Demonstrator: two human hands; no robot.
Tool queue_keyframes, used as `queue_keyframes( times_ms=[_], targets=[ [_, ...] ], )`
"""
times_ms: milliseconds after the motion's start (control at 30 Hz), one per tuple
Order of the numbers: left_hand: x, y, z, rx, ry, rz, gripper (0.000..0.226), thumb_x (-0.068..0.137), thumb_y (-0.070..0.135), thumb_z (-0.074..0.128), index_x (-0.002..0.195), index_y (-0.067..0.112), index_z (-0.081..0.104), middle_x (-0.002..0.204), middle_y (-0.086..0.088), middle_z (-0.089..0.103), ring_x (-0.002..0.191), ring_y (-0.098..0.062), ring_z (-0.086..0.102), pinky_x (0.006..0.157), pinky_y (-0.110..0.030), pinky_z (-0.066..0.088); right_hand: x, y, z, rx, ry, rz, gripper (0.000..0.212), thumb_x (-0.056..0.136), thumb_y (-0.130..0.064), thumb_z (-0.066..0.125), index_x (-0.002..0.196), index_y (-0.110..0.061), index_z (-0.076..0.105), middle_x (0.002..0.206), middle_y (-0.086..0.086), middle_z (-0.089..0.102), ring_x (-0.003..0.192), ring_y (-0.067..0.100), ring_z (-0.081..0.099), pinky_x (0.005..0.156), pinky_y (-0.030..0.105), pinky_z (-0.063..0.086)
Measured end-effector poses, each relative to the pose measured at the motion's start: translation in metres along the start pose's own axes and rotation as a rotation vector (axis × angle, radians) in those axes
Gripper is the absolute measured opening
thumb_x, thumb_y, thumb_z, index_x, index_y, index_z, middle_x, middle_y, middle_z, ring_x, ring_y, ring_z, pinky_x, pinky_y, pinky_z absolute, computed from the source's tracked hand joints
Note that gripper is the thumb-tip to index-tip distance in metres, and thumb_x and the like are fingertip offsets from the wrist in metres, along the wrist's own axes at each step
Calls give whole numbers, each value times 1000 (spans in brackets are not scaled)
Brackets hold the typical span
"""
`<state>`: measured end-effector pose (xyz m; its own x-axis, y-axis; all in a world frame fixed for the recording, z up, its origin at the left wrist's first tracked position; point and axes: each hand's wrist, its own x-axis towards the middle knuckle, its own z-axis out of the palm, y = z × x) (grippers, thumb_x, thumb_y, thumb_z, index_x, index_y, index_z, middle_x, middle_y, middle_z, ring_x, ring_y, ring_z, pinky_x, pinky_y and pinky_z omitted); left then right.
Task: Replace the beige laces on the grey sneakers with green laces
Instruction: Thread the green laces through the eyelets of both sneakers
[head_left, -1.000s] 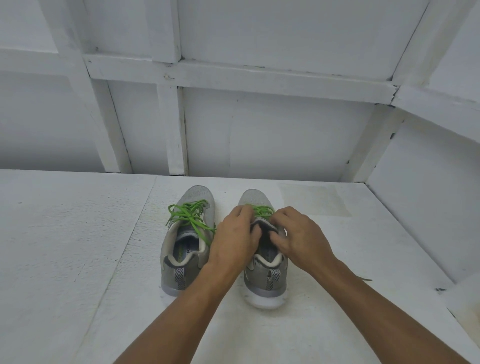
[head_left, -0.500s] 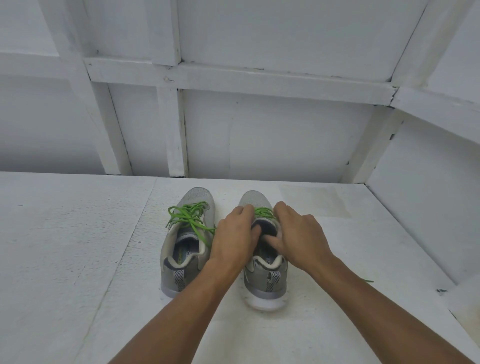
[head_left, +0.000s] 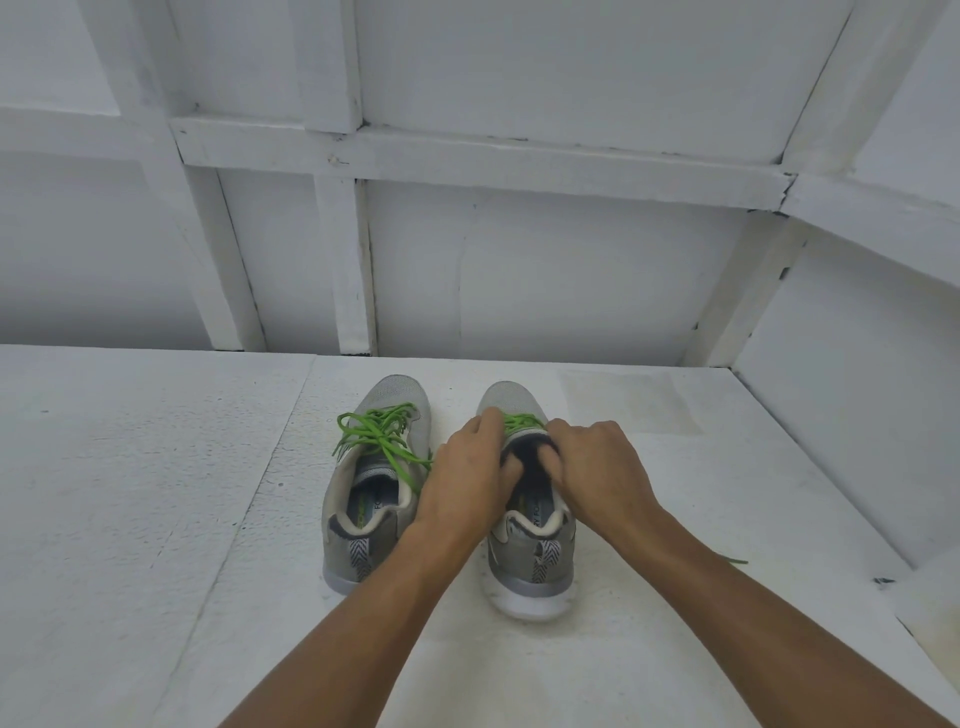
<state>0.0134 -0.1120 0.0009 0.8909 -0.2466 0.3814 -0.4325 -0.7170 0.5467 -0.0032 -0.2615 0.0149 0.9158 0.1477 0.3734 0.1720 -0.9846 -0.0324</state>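
Observation:
Two grey sneakers stand side by side on the white surface, toes pointing away from me. The left sneaker (head_left: 363, 499) carries a green lace (head_left: 382, 431) tied in a loose bow. On the right sneaker (head_left: 530, 556) a green lace (head_left: 522, 422) shows across the upper eyelets. My left hand (head_left: 470, 478) and my right hand (head_left: 597, 467) sit over this shoe's tongue, fingers curled at the lace. What the fingertips pinch is hidden. A loose green lace end (head_left: 732, 559) peeks out behind my right forearm.
White panelled walls (head_left: 571, 270) close off the back and right side. A small dark speck (head_left: 883, 580) lies at the right edge of the white surface (head_left: 130, 493).
Both hands have shifted slightly toward the toe of the right sneaker and drawn closer together over the tongue. The shoes stay where they were.

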Motion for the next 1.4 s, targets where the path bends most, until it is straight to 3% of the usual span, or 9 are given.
queue_keyframes(
  times_ms=[167,367,567,667,833,967,1100,1267,1400],
  targets=[
    [-2,3,-3,-72,-36,-104,32,80,18,67,89,17,36,90,-5,56,80,-29,55,65,-40,44,-6,0,-5,17,-38,53,37,95,-52,46,111,-20,55,95,-1,71,81,23,65,76,33,45],
    [-6,6,-8,-98,-14,-116,24,86,14,59,91,14,36,81,-3,53,75,-31,56,60,-37,40,-10,-1,-2,138,-37,121,26,96,-43,50,111,-23,55,96,-3,69,80,21,63,77,35,49],
    [-19,6,-19,-240,-42,-307,40,90,26,59,124,13,44,113,-1,55,98,-20,58,80,-32,47,-18,24,-10,712,-257,320,17,93,-38,59,107,-29,63,103,-16,66,91,0,64,74,14,46],
    [-29,12,-25,-284,2,-371,17,99,29,43,106,15,51,102,-1,59,88,-15,57,73,-28,41,-26,34,-9,778,-256,324,16,98,-25,54,105,-28,68,99,-16,69,89,-3,65,75,11,44],
    [-16,8,-18,-231,-97,-493,53,103,42,28,84,3,58,91,-18,65,90,-34,59,70,-33,37,-27,33,-6,700,-155,330,12,92,-21,63,100,-26,71,94,-16,68,89,-4,60,70,1,40],
    [-2,3,-11,-322,-83,-548,50,101,43,38,64,13,51,65,-5,55,72,-28,53,64,-32,36,-25,33,-7,577,-91,301,11,89,-22,67,94,-30,73,86,-9,57,82,4,54,68,12,36],
    [7,-2,-7,-462,64,-628,28,97,31,52,84,9,62,81,-4,64,84,-26,59,71,-30,40,-26,37,-7,521,-99,309,12,91,-27,64,95,-30,74,78,-8,60,74,5,54,68,24,40],
    [8,-2,-10,-480,88,-624,21,98,27,51,89,11,60,87,-6,66,86,-24,62,78,-37,49,-29,37,-10,522,-111,400,10,92,-27,62,91,-30,72,78,-14,66,73,6,60,67,25,46],
    [23,2,-27,-547,79,-450,19,95,29,56,86,14,63,77,5,60,73,-13,55,68,-29,41,-12,30,-22,894,-68,560,8,90,-19,66,94,-25,69,92,-9,72,86,8,67,74,23,48]
  ],
)
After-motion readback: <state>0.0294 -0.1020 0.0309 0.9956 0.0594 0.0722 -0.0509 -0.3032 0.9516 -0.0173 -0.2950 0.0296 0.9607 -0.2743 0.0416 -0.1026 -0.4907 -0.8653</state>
